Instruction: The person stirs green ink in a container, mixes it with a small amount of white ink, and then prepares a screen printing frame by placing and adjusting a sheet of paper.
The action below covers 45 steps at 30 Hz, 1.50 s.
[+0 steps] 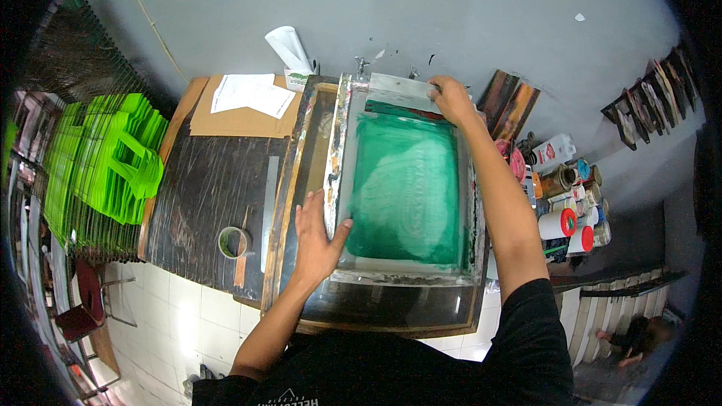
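A screen printing frame [338,173] with a green-inked mesh [406,180] lies on the worktable in front of me. Pale lettering and a lighter patch show through the green. My left hand [320,237] rests on the frame's left rail, fingers stretched out and thumb apart over its inner edge. At the far end, my right hand [453,101] curls round the right end of a pale, flat squeegee [402,89]. Dark ink lies along the squeegee's near edge. Part of its right end is hidden by my fingers.
Left on the dark tabletop are a tape roll [234,242], a metal strip [269,214] and papers [252,95] on cardboard. Bright green bags [113,158] hang in a rack beyond. Ink pots [560,199] crowd the right. Another person [647,338] is low at far right.
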### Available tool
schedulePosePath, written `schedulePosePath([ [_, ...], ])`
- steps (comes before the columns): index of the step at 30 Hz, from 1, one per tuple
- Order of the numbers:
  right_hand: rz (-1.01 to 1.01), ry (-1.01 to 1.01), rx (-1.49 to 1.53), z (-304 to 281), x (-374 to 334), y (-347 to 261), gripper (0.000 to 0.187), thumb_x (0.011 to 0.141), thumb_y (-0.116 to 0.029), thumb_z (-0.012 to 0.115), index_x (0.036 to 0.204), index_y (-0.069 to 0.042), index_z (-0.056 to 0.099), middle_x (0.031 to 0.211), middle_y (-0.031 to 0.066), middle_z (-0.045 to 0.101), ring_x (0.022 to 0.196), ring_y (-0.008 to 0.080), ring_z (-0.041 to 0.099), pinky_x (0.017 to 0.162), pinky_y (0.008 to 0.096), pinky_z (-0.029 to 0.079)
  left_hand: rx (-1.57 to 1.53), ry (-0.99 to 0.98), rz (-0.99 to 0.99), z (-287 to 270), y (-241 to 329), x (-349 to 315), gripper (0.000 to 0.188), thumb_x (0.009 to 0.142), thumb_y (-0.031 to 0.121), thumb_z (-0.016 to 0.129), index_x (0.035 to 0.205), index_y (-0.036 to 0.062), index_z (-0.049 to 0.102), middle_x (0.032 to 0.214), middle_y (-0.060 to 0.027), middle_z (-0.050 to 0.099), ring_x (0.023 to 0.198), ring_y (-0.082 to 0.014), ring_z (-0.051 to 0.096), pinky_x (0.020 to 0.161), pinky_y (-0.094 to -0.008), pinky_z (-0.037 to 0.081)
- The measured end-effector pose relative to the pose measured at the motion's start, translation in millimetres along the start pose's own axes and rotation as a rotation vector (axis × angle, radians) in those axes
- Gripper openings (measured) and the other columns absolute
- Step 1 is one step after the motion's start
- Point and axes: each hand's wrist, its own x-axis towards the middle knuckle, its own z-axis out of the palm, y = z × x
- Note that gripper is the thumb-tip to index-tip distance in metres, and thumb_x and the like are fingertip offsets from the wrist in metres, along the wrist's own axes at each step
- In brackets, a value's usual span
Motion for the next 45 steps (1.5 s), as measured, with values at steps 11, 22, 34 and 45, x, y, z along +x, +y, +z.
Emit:
schedulePosePath([
  [11,0.076,0.066,0.034,2.4,-4.7,-16.9,0.034,0.093,-0.013,0.064,0.125,-0.002,0.067,0.128,0.0237,0.065,0.119,0.0419,0.061,0.101,0.0461,0.048,-0.014,0.006,0.009,-1.0,0.0,-1.4,0.076,0.095,0.033,0.067,0.149,-0.0103,0.035,0.15,-0.0344,0.041,0.149,-0.0437,0.03,0.124,-0.0534,0.012],
  [22,0.212,0.462,0.331,-111.3,-143.1,-94.6,0.037,0.095,-0.016,0.068,0.13,-0.004,0.065,0.132,0.015,0.067,0.122,0.0245,0.063,0.105,0.0348,0.046,-0.014,0.016,0.037,3.6,-2.3,-3.2,0.077,0.095,0.034,0.067,0.149,-0.0098,0.034,0.15,-0.0358,0.04,0.148,-0.0456,0.031,0.124,-0.0541,0.013],
  [34,0.798,0.721,0.488,-53.9,-394.9,-98.5,0.031,0.102,-0.018,0.063,0.124,0.004,0.066,0.121,0.0154,0.069,0.113,0.0228,0.064,0.101,0.0352,0.047,0.01,0.038,0.052,8.0,-10.3,-5.5,0.08,0.095,0.036,0.067,0.149,-0.0107,0.033,0.148,-0.0369,0.041,0.146,-0.0466,0.033,0.123,-0.0552,0.015],
  [45,0.704,0.732,0.473,11.1,-419.5,-103.1,0.04,0.108,-0.021,0.048,0.133,0.009,0.056,0.133,0.0246,0.061,0.125,0.0345,0.057,0.11,0.0409,0.04,-0.275,0.078,-0.057,-5.7,-10.4,-11.8,0.071,0.099,0.036,0.063,0.153,-0.0023,0.036,0.152,-0.0288,0.044,0.144,-0.0376,0.042,0.12,-0.0457,0.03],
])
